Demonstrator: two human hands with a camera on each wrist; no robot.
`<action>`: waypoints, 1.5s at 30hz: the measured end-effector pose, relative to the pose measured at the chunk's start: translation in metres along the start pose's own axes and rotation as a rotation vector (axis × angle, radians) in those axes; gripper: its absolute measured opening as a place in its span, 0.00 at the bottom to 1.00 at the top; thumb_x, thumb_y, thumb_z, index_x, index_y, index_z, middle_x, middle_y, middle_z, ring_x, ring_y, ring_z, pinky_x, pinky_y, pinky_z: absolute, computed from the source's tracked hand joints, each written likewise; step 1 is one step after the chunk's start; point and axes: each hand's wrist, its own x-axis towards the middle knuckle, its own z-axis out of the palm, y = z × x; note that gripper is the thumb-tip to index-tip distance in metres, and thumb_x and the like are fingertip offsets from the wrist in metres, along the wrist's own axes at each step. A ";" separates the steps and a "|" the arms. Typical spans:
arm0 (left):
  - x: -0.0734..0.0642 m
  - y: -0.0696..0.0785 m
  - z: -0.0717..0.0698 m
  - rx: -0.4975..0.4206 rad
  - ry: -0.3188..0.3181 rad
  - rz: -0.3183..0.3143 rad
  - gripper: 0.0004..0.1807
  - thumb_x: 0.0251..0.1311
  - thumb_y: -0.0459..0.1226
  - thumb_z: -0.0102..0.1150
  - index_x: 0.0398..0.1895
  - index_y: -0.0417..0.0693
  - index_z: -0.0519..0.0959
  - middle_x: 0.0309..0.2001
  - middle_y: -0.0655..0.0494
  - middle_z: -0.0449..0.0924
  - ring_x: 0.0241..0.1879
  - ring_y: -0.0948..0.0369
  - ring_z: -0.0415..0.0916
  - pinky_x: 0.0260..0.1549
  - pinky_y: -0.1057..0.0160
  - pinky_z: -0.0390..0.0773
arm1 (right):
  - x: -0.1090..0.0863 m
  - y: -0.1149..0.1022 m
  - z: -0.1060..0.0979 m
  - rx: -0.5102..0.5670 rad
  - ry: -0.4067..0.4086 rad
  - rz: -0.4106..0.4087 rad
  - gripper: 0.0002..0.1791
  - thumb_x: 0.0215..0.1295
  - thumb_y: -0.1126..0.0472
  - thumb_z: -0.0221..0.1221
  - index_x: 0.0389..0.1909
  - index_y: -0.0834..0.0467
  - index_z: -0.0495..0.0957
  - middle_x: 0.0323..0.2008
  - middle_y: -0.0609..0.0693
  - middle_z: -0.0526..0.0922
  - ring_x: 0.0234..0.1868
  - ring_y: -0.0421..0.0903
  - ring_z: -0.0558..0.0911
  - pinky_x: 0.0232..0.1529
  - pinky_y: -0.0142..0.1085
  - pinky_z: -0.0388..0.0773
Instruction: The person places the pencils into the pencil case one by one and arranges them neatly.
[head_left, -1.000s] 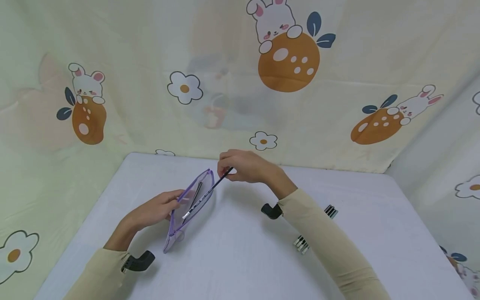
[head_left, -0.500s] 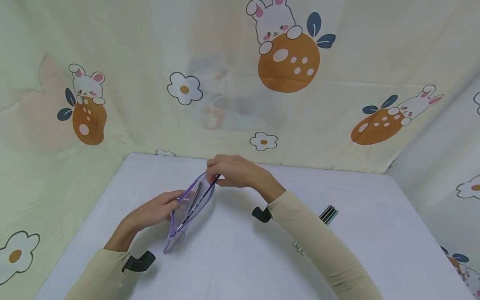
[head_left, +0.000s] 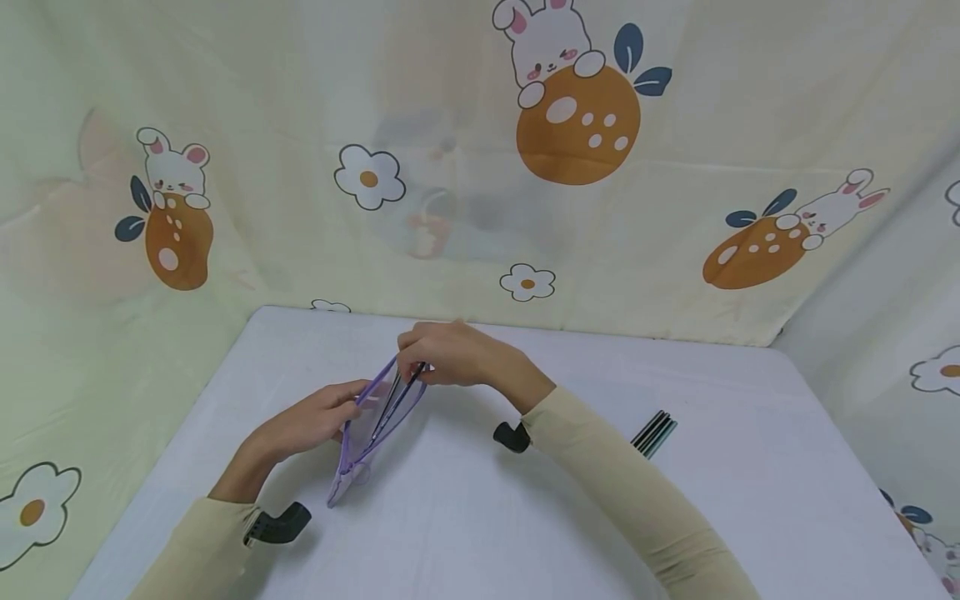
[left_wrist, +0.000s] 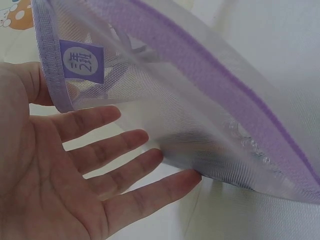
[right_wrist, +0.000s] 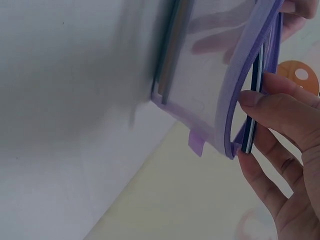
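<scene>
My left hand (head_left: 311,417) grips the rim of a purple-trimmed mesh pencil pouch (head_left: 352,479), held tilted with its mouth spread wide. In the left wrist view, the thumb goes behind the purple edge and the fingers lie along the mesh (left_wrist: 195,105). My right hand (head_left: 450,354) is at the pouch's far end, pinching a dark, pale-striped pencil (right_wrist: 258,75) between thumb and fingers. That pencil lies within the mouth, its lower end down in the pouch. Other pencils (right_wrist: 171,50) show through the mesh along the bottom. A small purple tab (right_wrist: 196,143) sticks out at one end.
On the white table (head_left: 480,533), several dark and green pencils (head_left: 655,433) lie together, partly hidden by the right sleeve (head_left: 622,483). Black wrist mounts (head_left: 279,523) stick out below both wrists. A patterned curtain (head_left: 450,233) hangs right behind the table's far edge.
My right hand has moved left and down, lowering the pencil from above the pouch into its mouth. The left hand and the pouch stay in place.
</scene>
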 end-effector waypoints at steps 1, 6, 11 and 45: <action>0.000 0.000 0.000 0.001 0.002 -0.002 0.27 0.74 0.33 0.36 0.75 0.38 0.64 0.62 0.37 0.69 0.55 0.43 0.68 0.41 0.53 0.81 | 0.000 0.000 0.002 0.005 0.002 -0.005 0.07 0.63 0.60 0.70 0.38 0.44 0.86 0.41 0.37 0.81 0.47 0.37 0.76 0.48 0.30 0.76; 0.001 0.001 0.001 0.003 0.005 0.000 0.28 0.73 0.32 0.36 0.74 0.36 0.64 0.53 0.37 0.69 0.53 0.44 0.67 0.39 0.54 0.79 | -0.001 0.000 0.006 0.028 0.024 -0.015 0.08 0.63 0.62 0.69 0.40 0.46 0.87 0.44 0.38 0.82 0.48 0.39 0.76 0.50 0.30 0.76; 0.001 0.000 0.000 0.012 0.010 0.005 0.27 0.74 0.33 0.36 0.74 0.38 0.66 0.55 0.38 0.71 0.51 0.45 0.66 0.40 0.54 0.81 | -0.010 0.003 0.004 0.047 0.056 -0.011 0.10 0.62 0.63 0.70 0.42 0.47 0.86 0.46 0.40 0.81 0.51 0.40 0.76 0.51 0.31 0.77; 0.000 -0.001 -0.001 0.064 0.011 0.014 0.28 0.76 0.37 0.37 0.76 0.43 0.64 0.72 0.38 0.66 0.62 0.42 0.66 0.43 0.53 0.81 | -0.158 0.063 0.012 0.479 -0.003 0.265 0.14 0.63 0.67 0.68 0.44 0.45 0.85 0.43 0.42 0.85 0.49 0.46 0.83 0.56 0.44 0.79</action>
